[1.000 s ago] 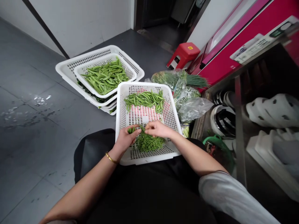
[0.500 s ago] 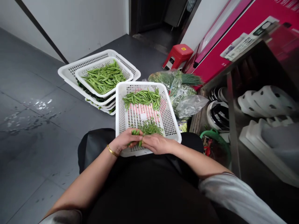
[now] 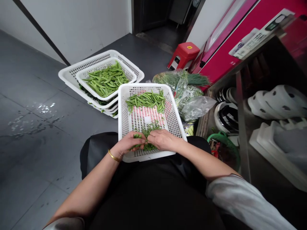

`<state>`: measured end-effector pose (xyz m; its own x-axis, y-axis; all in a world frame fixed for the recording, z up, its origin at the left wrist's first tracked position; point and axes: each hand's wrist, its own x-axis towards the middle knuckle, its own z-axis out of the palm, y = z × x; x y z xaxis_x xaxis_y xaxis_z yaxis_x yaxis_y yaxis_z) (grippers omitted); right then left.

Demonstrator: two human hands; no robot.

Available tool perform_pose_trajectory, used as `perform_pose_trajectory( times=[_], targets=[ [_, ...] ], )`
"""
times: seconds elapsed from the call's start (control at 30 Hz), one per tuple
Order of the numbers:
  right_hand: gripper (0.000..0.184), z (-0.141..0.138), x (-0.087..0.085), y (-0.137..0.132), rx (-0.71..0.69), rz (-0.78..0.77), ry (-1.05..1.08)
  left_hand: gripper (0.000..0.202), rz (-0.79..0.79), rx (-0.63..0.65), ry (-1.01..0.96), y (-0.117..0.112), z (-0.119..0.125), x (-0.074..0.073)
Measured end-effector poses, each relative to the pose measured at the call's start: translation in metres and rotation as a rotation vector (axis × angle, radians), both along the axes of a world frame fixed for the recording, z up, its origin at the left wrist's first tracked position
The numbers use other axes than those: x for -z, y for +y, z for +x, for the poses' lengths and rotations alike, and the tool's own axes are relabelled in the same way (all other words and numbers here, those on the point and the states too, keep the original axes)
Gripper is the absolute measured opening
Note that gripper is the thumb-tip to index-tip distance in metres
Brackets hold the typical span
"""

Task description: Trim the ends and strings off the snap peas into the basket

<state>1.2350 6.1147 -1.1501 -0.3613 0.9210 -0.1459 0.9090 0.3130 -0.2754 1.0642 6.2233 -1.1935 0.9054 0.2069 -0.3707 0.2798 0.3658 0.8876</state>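
Observation:
A white perforated plastic basket (image 3: 174, 119) rests on my lap. My left hand (image 3: 126, 143), with a gold bracelet at the wrist, is closed around a few green pea pods (image 3: 137, 136). Fingertips of my right hand (image 3: 164, 140) are pinched together right beside the left fingers; what lies between them is hidden. Under and beyond the hands is a heap of small green trimmings (image 3: 151, 127). At the basket's far end lies a pile of pea pods (image 3: 147, 99).
Stacked white baskets (image 3: 64, 74) stand at the left, the top one full of pods (image 3: 106, 80). Bagged greens (image 3: 189, 92) lie to the right, near a red stool (image 3: 185, 52). A green bin (image 3: 222, 137) and a shelf with white containers (image 3: 275, 102) are further right.
My right hand has shifted slightly up and turned, its knuckles now higher over the trimmings. The left hand stays nearly in place with its pods.

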Motion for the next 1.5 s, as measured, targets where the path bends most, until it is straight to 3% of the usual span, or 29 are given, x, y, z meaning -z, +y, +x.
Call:
perform_pose_trajectory(
  times=[0.1, 0.2, 0.27, 0.33, 0.37, 0.43, 0.5, 0.6, 0.63, 0.7, 0.77, 0.9, 1.03, 1.13, 1.2, 1.33, 1.5],
  targets=[
    [0.025, 0.006, 0.003, 0.006, -0.061, -0.117, 0.211, 0.016, 0.386, 0.086, -0.167, -0.004, 0.000, -0.009],
    [0.030, 0.011, 0.010, 0.008, -0.034, -0.290, 0.626, 0.017, 0.506, 0.129, -0.269, -0.011, -0.002, -0.018],
    [0.032, 0.003, 0.017, 0.008, 0.149, -0.313, 0.858, 0.017, 0.467, -0.097, -0.236, -0.014, -0.004, -0.020],
    [0.032, -0.009, 0.024, 0.008, 0.325, -0.247, 0.935, 0.017, 0.365, -0.483, -0.205, -0.013, -0.004, -0.019],
    [0.030, -0.014, 0.027, 0.008, 0.346, -0.215, 0.917, 0.016, 0.290, -0.669, -0.207, -0.010, -0.004, -0.017],
    [0.027, -0.016, 0.031, 0.009, 0.254, -0.232, 0.817, 0.016, 0.109, -0.930, -0.243, 0.001, -0.004, -0.014],
    [0.023, -0.003, 0.032, 0.014, 0.094, -0.365, 0.667, 0.016, -0.108, -1.001, -0.266, 0.012, -0.004, -0.011],
    [0.030, 0.033, 0.037, 0.036, 0.028, -0.538, 0.383, 0.014, -0.400, -0.838, -0.217, 0.021, -0.004, -0.007],
    [0.034, 0.045, 0.041, 0.048, 0.086, -0.504, 0.272, 0.018, -0.460, -0.756, -0.197, 0.021, -0.003, -0.005],
    [0.032, 0.067, 0.053, 0.078, 0.294, -0.296, 0.013, 0.023, -0.516, -0.612, -0.185, 0.018, 0.000, -0.003],
    [0.032, 0.084, 0.069, 0.110, 0.494, -0.143, -0.261, 0.016, -0.526, -0.532, -0.205, 0.013, 0.004, -0.001],
    [0.031, 0.104, 0.088, 0.143, 0.567, -0.110, -0.390, 0.021, -0.493, -0.507, -0.194, 0.009, 0.008, 0.004],
    [0.020, 0.096, 0.074, 0.115, 0.536, 0.020, -0.198, 0.023, -0.412, -0.516, 0.006, 0.009, 0.008, 0.009],
    [0.016, 0.062, 0.056, 0.071, 0.394, 0.242, 0.228, 0.033, -0.416, -0.495, 0.105, 0.006, 0.011, 0.013],
    [0.016, 0.033, 0.048, 0.044, 0.281, 0.359, 0.401, 0.033, -0.433, -0.470, 0.089, 0.002, 0.013, 0.015],
    [0.028, -0.003, 0.046, 0.014, 0.158, 0.443, 0.473, 0.025, -0.411, -0.521, -0.031, -0.006, 0.014, 0.016],
    [0.032, -0.002, 0.037, -0.004, 0.226, 0.385, 0.417, 0.026, -0.367, -0.559, -0.056, -0.006, 0.010, 0.013]
  ],
)
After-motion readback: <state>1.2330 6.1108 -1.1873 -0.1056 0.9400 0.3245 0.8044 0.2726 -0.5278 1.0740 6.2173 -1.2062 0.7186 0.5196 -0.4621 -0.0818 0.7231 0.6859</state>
